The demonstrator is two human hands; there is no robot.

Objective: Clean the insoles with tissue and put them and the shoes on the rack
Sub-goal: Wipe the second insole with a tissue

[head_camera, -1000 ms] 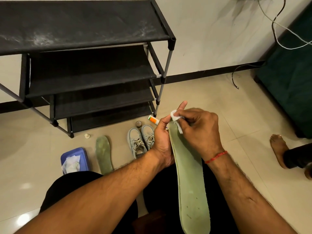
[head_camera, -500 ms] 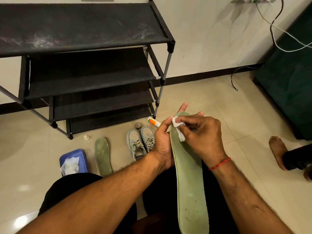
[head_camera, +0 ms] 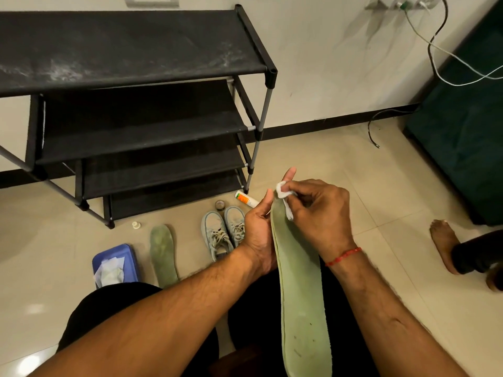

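1. Step in hand, by judgement: wiping the first insole (head_camera: 299, 281), at its toe end. Racking not yet begun.
2. Grip, left hand (head_camera: 258, 235): curled round the insole's left edge near the toe, bracing from behind, one fingertip showing above the tip.
3. Grip, right hand (head_camera: 318, 213): pinching a wad of white tissue (head_camera: 284, 194) in the fingertips, pressed onto the toe of the insole.
4. Held insole: over the lap, heel end nearest, toe end away; dark specks near the heel.
5. Still on the floor: second insole (head_camera: 163, 254) lying flat left of the shoes (head_camera: 226, 229), all just in front of the rack (head_camera: 136, 50); blue tissue pack (head_camera: 114, 263) beside the insole.
6. Next, probably: draw the tissue down toward the heel with steady pressure, keeping the left grip firm against bending; then work on the specks.
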